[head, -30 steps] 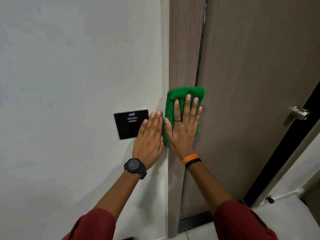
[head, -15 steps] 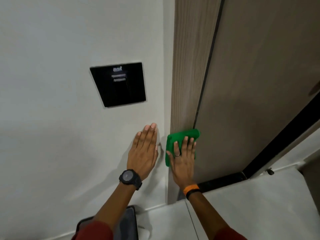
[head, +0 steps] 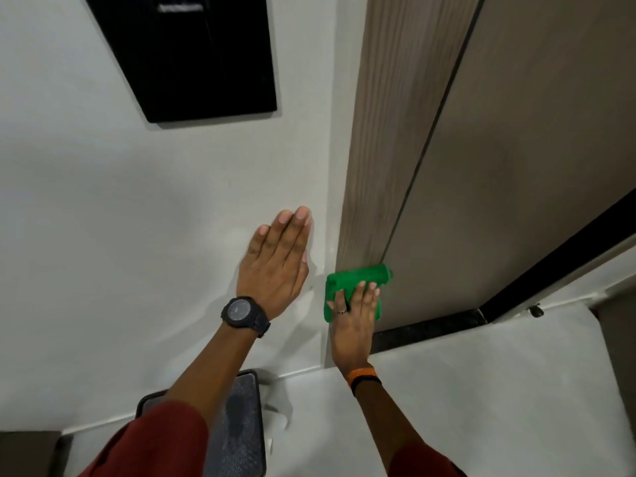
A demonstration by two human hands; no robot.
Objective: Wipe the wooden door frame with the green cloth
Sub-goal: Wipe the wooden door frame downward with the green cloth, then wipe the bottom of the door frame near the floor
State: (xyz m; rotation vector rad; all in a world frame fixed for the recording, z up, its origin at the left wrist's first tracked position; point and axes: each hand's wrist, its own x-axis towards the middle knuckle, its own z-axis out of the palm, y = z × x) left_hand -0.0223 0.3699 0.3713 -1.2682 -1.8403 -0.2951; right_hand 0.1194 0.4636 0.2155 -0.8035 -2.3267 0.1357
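A black panel (head: 192, 53) sits on the white wall (head: 103, 201) at 11 o'clock. The left hand (head: 275, 266) lies flat and wide on the wall, holding nothing. At its 4 o'clock, the right hand (head: 351, 321) presses the green cloth (head: 358, 278) flat on the bottom of the wooden door frame (head: 382, 132).

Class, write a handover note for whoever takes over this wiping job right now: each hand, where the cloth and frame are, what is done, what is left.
Left hand: flat on the white wall, holding nothing.
Right hand: flat, pressing the green cloth against the wooden door frame at its foot, just above the floor.
Done: one stroke down from black panel height to the foot.
To do: the frame above that height; not shown wiped.
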